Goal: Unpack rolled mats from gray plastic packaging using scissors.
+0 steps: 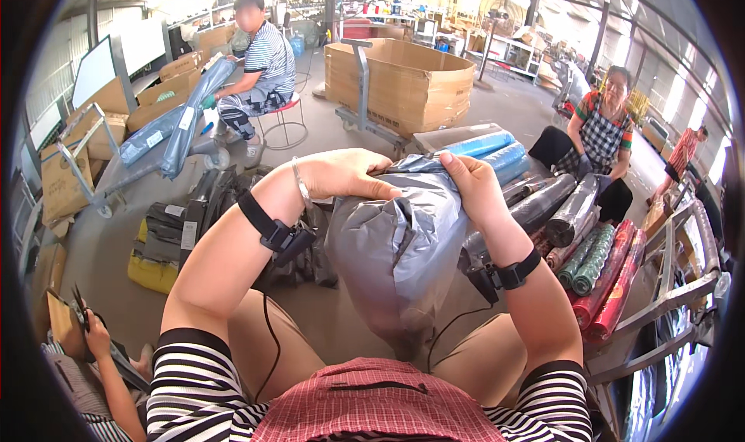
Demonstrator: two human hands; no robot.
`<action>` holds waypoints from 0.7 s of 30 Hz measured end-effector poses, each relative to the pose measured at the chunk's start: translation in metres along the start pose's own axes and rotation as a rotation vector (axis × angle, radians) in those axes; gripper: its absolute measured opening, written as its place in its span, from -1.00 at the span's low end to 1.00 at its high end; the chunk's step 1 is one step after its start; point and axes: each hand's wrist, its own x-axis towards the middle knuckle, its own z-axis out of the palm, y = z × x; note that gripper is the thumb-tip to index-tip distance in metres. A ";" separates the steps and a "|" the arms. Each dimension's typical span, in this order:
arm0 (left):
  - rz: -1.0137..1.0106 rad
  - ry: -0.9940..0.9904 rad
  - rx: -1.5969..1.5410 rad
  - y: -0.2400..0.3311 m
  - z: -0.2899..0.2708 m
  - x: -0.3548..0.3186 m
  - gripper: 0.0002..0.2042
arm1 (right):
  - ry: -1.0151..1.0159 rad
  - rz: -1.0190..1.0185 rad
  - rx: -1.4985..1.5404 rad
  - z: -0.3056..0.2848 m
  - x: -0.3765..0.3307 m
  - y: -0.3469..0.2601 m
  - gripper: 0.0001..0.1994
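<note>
A grey plastic bag (380, 263) hangs upright between my knees, its wrinkled top folded over toward me. My left hand (353, 174) grips the bag's upper left edge, thumb on the near side and fingertips hidden behind the plastic. At the upper right edge, my right hand (472, 182) pinches the film, with its thumb on top and its other fingers mostly out of sight. What the bag contains does not show. Just beyond the bag lie blue plastic-wrapped rolls (481, 145).
Dark rolls (543, 205), green rolls (590, 256) and red rolls (613, 279) lie to the right beside a metal cart frame (660, 302). Black packages (206, 209) lie left. A large cardboard box (400, 81) stands ahead. Co-workers sit on both sides; one hand (97, 337) holds scissors.
</note>
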 end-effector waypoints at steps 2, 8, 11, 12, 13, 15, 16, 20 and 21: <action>-0.054 0.117 -0.081 0.002 0.004 -0.005 -0.19 | -0.209 0.077 0.056 -0.002 -0.001 -0.008 -0.53; 0.086 0.506 -0.081 0.004 0.020 0.007 -0.69 | -0.630 -0.002 -0.163 -0.008 -0.013 -0.051 -0.35; 0.062 0.585 -0.046 0.004 0.030 0.016 -0.67 | -0.563 0.006 -0.185 0.001 -0.020 -0.063 -0.39; 0.081 0.654 -0.033 0.006 0.032 0.020 -0.66 | -0.533 0.001 -0.142 0.003 -0.021 -0.065 -0.43; 0.069 0.703 -0.007 0.007 0.032 0.022 -0.66 | -0.518 0.004 -0.112 0.004 -0.021 -0.067 -0.47; 0.108 0.585 -0.099 0.009 0.028 0.021 -0.64 | -0.484 0.032 -0.135 0.002 -0.021 -0.069 -0.50; 0.112 0.440 -0.182 0.010 0.023 0.018 -0.62 | -0.443 0.097 -0.201 0.000 -0.022 -0.069 -0.52; 0.360 0.062 -0.211 0.010 0.004 -0.011 -0.18 | -0.478 0.041 -0.084 -0.008 -0.028 -0.066 -0.61; 0.445 0.099 0.106 0.011 0.002 -0.015 -0.05 | -0.502 0.013 -0.023 -0.008 -0.030 -0.065 -0.65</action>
